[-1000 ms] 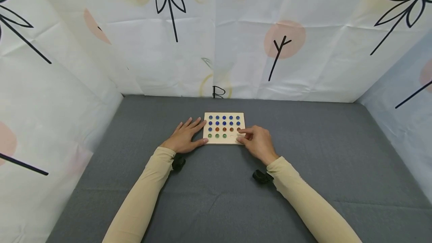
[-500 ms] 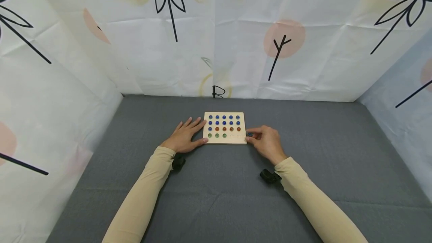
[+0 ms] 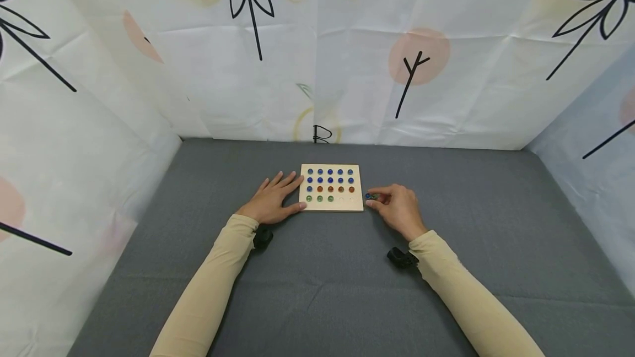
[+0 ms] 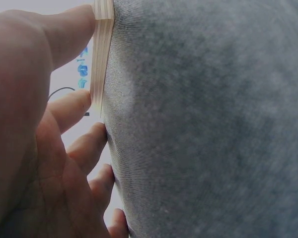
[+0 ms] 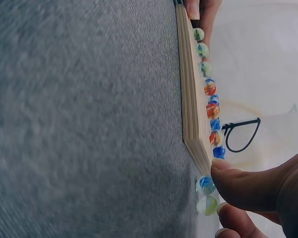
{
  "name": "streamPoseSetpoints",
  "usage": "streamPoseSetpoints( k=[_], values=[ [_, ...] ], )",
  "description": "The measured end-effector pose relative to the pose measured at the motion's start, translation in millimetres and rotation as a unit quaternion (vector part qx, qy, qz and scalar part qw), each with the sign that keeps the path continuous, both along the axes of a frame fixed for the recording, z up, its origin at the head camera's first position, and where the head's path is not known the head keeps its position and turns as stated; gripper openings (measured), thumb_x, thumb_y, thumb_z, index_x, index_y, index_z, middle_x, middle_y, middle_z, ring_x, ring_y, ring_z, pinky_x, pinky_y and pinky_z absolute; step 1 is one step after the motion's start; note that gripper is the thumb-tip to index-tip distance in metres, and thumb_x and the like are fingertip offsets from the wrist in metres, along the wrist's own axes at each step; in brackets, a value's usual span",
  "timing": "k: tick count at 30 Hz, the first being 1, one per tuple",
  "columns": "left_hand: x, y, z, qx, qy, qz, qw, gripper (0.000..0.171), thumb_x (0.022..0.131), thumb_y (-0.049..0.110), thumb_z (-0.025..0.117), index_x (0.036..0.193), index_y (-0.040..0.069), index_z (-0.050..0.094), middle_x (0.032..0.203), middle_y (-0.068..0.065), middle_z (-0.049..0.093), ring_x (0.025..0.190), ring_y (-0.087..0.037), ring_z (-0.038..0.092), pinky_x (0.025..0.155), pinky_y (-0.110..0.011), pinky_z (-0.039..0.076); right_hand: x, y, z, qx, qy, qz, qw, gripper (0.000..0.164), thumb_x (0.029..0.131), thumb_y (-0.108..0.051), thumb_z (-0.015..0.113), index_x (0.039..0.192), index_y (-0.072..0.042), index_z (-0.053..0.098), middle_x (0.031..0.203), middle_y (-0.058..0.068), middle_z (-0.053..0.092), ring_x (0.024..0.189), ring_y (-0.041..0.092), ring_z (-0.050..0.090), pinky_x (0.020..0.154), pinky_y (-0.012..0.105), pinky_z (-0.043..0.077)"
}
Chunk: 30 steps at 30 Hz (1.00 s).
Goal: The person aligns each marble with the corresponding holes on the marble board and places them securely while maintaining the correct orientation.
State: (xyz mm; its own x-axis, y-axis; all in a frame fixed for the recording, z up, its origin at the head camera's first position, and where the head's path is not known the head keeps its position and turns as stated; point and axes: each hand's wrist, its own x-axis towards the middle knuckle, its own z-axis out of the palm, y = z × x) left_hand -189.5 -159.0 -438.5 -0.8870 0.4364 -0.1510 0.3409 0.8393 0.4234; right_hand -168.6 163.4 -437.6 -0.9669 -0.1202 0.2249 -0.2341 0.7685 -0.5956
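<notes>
A pale wooden board (image 3: pixel 342 207) with rows of round hollows lies on the grey cloth, bearing several marbles: blue in the upper rows, mostly orange-red in the third, three green in the front row. My left hand (image 3: pixel 267 204) is spread flat, its thumb and index fingertips (image 4: pixel 79 104) touching the board's left edge. Just right of the board are a blue marble (image 5: pixel 206 185) and a green marble (image 5: pixel 207 205) on the cloth. My right hand (image 3: pixel 399 208) is around them, thumb and index finger apart on either side; neither marble looks pinched.
Grey cloth (image 3: pixel 317 291) covers the table around the board and under both forearms. White printed fabric (image 3: pixel 357 92) rises behind the table and on both sides. Two hollows at the right of the board's front row hold no marble.
My right hand has moved right, off the board's right edge, uncovering an orange-red marble in the third row and the two loose marbles. My left hand stays put.
</notes>
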Motion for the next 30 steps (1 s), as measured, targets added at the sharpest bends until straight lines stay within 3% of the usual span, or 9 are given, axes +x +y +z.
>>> streamPoseSetpoints(
  k=[30],
  values=[
    [-1.5, -1, -1.1, -0.005, 0.0, -0.004, 1.0, 0.077, 0.103, 0.051, 0.056, 0.164, 0.017, 0.024, 0.168, -0.011, 0.019, 0.155, -0.038, 0.008, 0.123, -0.06, 0.004, -12.3, 14, -7.6, -0.002, -0.047, 0.0, 0.999, 0.026, 0.087, -0.015, 0.083, 0.11, -0.003, 0.08, 0.071, 0.002, 0.068, 0.059, 0.015, 0.055, 0.054, 0.032, 0.042]
  ],
)
